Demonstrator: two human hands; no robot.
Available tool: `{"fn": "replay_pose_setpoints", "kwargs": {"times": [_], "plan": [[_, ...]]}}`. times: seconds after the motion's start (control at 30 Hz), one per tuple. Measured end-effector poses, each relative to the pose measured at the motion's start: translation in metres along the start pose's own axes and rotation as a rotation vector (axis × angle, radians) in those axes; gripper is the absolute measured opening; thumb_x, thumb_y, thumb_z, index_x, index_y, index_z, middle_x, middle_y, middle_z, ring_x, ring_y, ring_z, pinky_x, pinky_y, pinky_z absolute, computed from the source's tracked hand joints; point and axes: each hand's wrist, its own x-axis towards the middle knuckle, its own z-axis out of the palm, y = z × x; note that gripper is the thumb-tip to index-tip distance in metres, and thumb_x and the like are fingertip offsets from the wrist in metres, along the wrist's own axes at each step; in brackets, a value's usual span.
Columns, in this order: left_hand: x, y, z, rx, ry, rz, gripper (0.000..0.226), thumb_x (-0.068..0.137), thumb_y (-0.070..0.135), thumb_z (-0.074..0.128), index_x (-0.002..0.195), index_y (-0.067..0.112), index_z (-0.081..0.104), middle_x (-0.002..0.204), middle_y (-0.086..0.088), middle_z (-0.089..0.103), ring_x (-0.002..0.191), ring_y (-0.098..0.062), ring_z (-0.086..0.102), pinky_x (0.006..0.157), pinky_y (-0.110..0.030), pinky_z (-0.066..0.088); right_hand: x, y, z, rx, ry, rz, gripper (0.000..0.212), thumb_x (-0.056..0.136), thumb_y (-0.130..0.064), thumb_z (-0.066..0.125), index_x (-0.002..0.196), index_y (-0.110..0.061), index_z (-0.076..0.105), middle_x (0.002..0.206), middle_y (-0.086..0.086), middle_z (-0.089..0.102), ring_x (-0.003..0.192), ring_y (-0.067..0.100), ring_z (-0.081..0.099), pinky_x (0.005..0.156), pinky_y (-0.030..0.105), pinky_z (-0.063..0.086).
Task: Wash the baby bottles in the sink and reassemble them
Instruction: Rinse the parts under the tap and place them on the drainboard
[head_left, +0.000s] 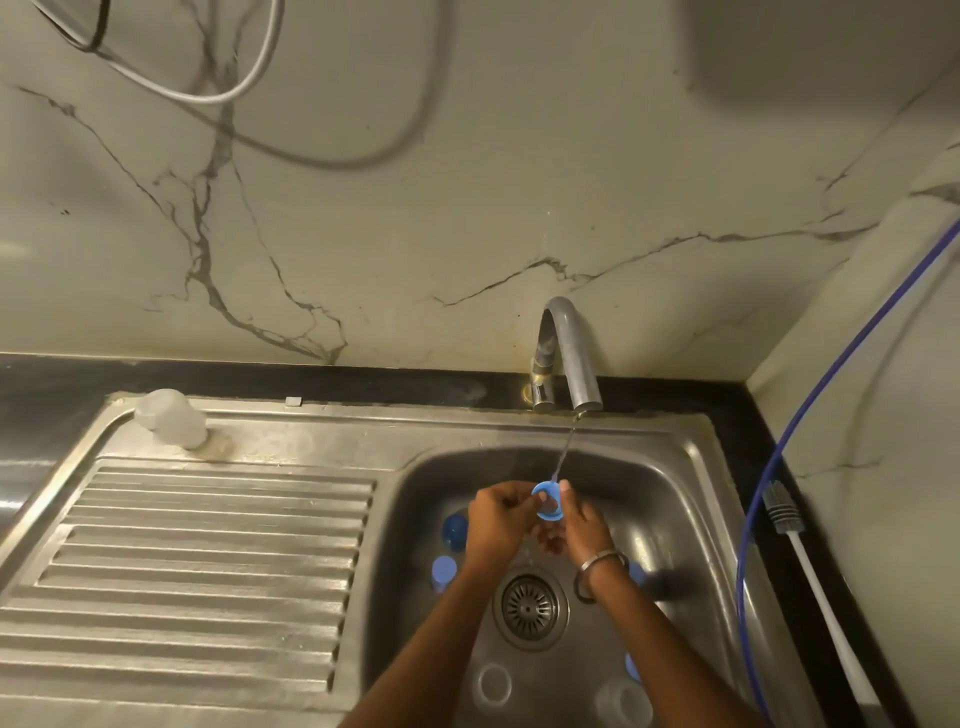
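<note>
A blue ring, apparently a bottle collar, is held under the thin stream from the tap, just above the middle of the frame's lower half. It is pinched from the left by the curled fingers of the left hand and gripped from the right by the right hand, whose thumb lies against its rim. The step in hand is judged to be the rinsing of this one part, with washing well short of done: other blue parts lie in the sink to the left of the hands, and two clear bottles are seen open-mouthed near the bottom edge, right of centre. A brush lies untouched on the table at the right, beside a blue hose. Next, the ring would need turning under the water so that its inner threads are reached, then setting aside, perhaps on the ribbed drainboard at the left, before another part is taken up.
</note>
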Motion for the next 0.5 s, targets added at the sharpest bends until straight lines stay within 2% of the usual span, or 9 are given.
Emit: {"fn": "replay_pose_setpoints", "kwargs": {"times": [0.1, 0.13, 0.2, 0.27, 0.33, 0.4, 0.43, 0.5], "plan": [[0.0014, -0.0006, 0.0011, 0.005, 0.015, -0.008, 0.009, 0.089, 0.016, 0.068, 0.093, 0.02, 0.075, 0.077, 0.005, 0.074, 0.07, -0.005, 0.07, 0.065, -0.018, 0.055, 0.0028, 0.0047, -0.0014, -0.147, -0.021, -0.087, 0.026, 0.102, -0.025, 0.039, 0.11, -0.01, 0.06, 0.072, 0.011, 0.065, 0.048, 0.017, 0.058, 0.039, 0.016, 0.042], [0.0011, -0.0007, 0.0017, 0.001, 0.012, -0.012, 0.009, 0.089, 0.015, 0.068, 0.093, 0.021, 0.074, 0.079, 0.005, 0.075, 0.073, -0.008, 0.071, 0.067, -0.02, 0.056, 0.0039, 0.006, -0.0023, -0.179, -0.022, -0.105, 0.024, 0.102, -0.023, 0.041, 0.115, -0.011, 0.058, 0.075, 0.01, 0.064, 0.05, 0.014, 0.056, 0.039, 0.016, 0.041], [0.0011, -0.0005, 0.0024, 0.031, 0.007, -0.001, 0.011, 0.089, 0.014, 0.068, 0.095, 0.022, 0.074, 0.082, 0.007, 0.074, 0.076, -0.006, 0.071, 0.07, -0.02, 0.058, 0.0067, 0.0067, -0.0051, -0.26, 0.005, -0.154, 0.024, 0.1, -0.022, 0.047, 0.114, -0.009, 0.061, 0.086, 0.011, 0.066, 0.059, 0.012, 0.057, 0.044, 0.012, 0.042], [-0.0003, -0.0001, 0.0029, 0.069, -0.004, 0.039, 0.014, 0.088, 0.012, 0.068, 0.091, 0.025, 0.073, 0.078, 0.01, 0.073, 0.071, -0.002, 0.069, 0.065, -0.016, 0.055, 0.0081, 0.0063, -0.0083, -0.371, 0.043, -0.21, 0.025, 0.098, -0.022, 0.051, 0.108, -0.005, 0.066, 0.094, 0.012, 0.069, 0.072, 0.011, 0.059, 0.052, 0.006, 0.042], [-0.001, 0.0015, 0.0041, 0.114, 0.018, 0.061, 0.021, 0.088, 0.011, 0.069, 0.083, 0.031, 0.07, 0.07, 0.014, 0.07, 0.067, 0.0, 0.068, 0.06, -0.013, 0.052, 0.0087, 0.0059, -0.0091, -0.415, 0.051, -0.231, 0.025, 0.098, -0.021, 0.052, 0.105, -0.003, 0.068, 0.095, 0.012, 0.07, 0.078, 0.013, 0.061, 0.055, 0.002, 0.041], [-0.0009, 0.0003, 0.0074, 0.125, 0.068, 0.039, 0.024, 0.087, 0.01, 0.069, 0.079, 0.032, 0.067, 0.069, 0.013, 0.07, 0.066, -0.003, 0.069, 0.059, -0.016, 0.055, 0.0074, 0.0057, -0.0076, -0.38, 0.014, -0.229, 0.023, 0.098, -0.018, 0.05, 0.11, -0.006, 0.066, 0.096, 0.01, 0.069, 0.083, 0.018, 0.065, 0.055, 0.002, 0.042], [-0.0009, 0.0001, 0.0088, 0.104, 0.094, 0.01, 0.021, 0.086, 0.009, 0.069, 0.081, 0.029, 0.067, 0.071, 0.009, 0.07, 0.066, -0.005, 0.07, 0.059, -0.018, 0.056, 0.0065, 0.0052, -0.0064, -0.345, -0.017, -0.228, 0.023, 0.098, -0.016, 0.049, 0.115, -0.01, 0.063, 0.097, 0.008, 0.068, 0.083, 0.018, 0.066, 0.055, 0.004, 0.043], [0.0008, -0.0005, 0.0101, 0.073, 0.141, -0.05, 0.014, 0.087, 0.008, 0.067, 0.087, 0.022, 0.067, 0.074, 0.006, 0.07, 0.065, -0.009, 0.071, 0.059, -0.019, 0.057, 0.004, 0.0074, -0.0055, -0.263, -0.062, -0.215, 0.026, 0.099, -0.017, 0.047, 0.122, -0.021, 0.057, 0.089, 0.005, 0.068, 0.066, 0.011, 0.063, 0.049, 0.011, 0.045]]}}
